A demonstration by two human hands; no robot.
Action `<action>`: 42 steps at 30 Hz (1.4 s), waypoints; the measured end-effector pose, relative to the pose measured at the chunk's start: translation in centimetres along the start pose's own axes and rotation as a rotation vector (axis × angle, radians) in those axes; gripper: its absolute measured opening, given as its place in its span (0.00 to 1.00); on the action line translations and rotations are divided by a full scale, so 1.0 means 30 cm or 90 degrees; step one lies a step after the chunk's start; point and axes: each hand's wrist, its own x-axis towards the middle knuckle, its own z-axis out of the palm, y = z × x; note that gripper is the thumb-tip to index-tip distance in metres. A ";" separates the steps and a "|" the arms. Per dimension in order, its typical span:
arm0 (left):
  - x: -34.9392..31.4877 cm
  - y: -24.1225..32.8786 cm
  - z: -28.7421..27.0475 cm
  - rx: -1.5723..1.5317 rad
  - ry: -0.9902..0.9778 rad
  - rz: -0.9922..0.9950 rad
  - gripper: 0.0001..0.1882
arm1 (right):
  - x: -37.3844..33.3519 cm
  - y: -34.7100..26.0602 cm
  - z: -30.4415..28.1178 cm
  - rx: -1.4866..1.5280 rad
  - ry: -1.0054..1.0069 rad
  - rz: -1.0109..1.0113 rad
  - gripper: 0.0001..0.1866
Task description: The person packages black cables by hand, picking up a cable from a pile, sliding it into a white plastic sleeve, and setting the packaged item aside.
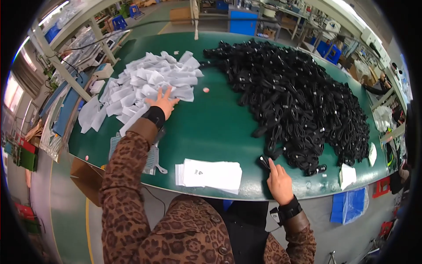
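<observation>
On the left of the green table lies a loose pile of thin white pouches. My left hand reaches over its near edge, open with fingers spread, touching the pouches. A large heap of coiled black cables covers the right side. At its near edge my right hand is closed on one coiled black cable, partly hidden by the fingers. Between my forearms, a flat stack of white printed bags lies close to the table's front edge.
Beside my left forearm sits a grey-blue ribbed plastic piece with a handle. A cardboard box stands below the table's front left edge. White crumpled pieces lie at the right edge, above a blue bin. Metal shelf posts rise at the left.
</observation>
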 end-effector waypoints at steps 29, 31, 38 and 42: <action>-0.684 0.653 0.039 -0.807 0.108 0.259 0.07 | -0.029 -0.149 -0.096 0.105 -0.010 -0.136 0.30; -0.686 0.644 0.032 -0.837 0.088 0.247 0.07 | -0.023 -0.151 -0.099 0.182 -0.048 -0.112 0.29; -0.688 0.640 0.036 -0.821 0.203 0.406 0.06 | -0.013 -0.119 -0.051 0.538 -0.193 0.047 0.25; -0.688 0.635 0.016 -0.659 0.291 0.511 0.08 | -0.019 -0.126 -0.031 0.722 -0.282 0.206 0.25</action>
